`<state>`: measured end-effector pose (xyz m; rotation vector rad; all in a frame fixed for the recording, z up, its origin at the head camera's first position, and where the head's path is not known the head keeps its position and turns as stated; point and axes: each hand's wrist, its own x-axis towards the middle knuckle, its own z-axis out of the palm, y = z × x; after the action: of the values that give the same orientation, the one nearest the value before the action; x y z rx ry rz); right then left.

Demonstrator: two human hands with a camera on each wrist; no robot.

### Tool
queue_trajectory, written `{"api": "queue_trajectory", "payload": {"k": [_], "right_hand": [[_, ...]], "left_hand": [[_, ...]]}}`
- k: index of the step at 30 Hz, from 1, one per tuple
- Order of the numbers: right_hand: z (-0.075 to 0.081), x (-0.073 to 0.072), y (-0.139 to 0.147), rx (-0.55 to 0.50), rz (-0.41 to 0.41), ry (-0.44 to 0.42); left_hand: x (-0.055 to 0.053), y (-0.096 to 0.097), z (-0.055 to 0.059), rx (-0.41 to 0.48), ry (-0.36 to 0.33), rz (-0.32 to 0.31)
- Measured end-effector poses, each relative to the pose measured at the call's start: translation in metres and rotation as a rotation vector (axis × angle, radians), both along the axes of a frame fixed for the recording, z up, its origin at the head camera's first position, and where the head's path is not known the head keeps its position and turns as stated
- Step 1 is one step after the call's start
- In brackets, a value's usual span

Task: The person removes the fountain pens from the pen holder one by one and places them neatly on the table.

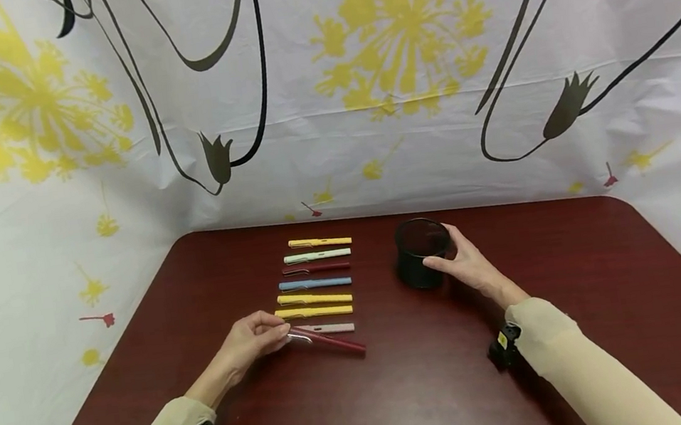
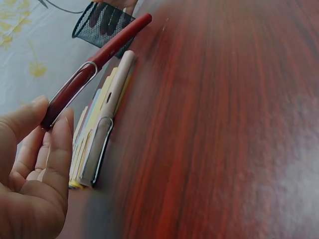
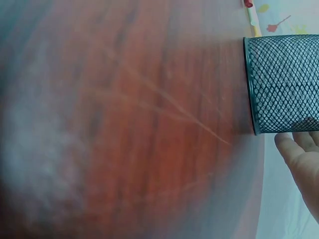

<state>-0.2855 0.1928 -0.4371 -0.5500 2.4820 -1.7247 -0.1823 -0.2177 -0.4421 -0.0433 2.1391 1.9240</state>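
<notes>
Thumb and fingertips of my left hand (image 1: 248, 344) pinch a dark red pen (image 1: 335, 344) near its clip end. In the left wrist view the pen (image 2: 107, 52) slants up and away, its wire clip showing, above a pale pink pen (image 2: 114, 92). My right hand (image 1: 471, 263) grips a black mesh pen holder (image 1: 414, 269) from the right side, thumb on the near side; its other fingers are mostly hidden behind the holder. The mesh wall (image 3: 286, 82) and the thumb side of the hand (image 3: 305, 164) show in the right wrist view.
Several pens lie in a column left of the holder: yellow (image 1: 320, 242), light green (image 1: 320, 254), dark red (image 1: 322, 267), blue (image 1: 317, 284), two more yellow ones, and pale pink nearest me. The dark red-brown table (image 1: 416, 396) meets a patterned white cloth (image 1: 305, 138) behind.
</notes>
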Motion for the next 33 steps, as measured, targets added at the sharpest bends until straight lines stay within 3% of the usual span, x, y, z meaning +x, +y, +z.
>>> {"api": "queue_trajectory", "payload": {"k": [12,21,33], "right_hand": [[0.002,-0.001,-0.003,-0.015,0.007,0.004],[0.003,0.001,-0.002,-0.025,0.000,-0.008],[0.001,0.002,-0.001,-0.029,-0.005,-0.007]], "left_hand": [[0.007,-0.011,-0.004,0.042,0.021,-0.040],[0.005,-0.014,-0.007,-0.108,-0.042,-0.036],[0.005,-0.016,-0.006,-0.114,-0.062,-0.076]]}}
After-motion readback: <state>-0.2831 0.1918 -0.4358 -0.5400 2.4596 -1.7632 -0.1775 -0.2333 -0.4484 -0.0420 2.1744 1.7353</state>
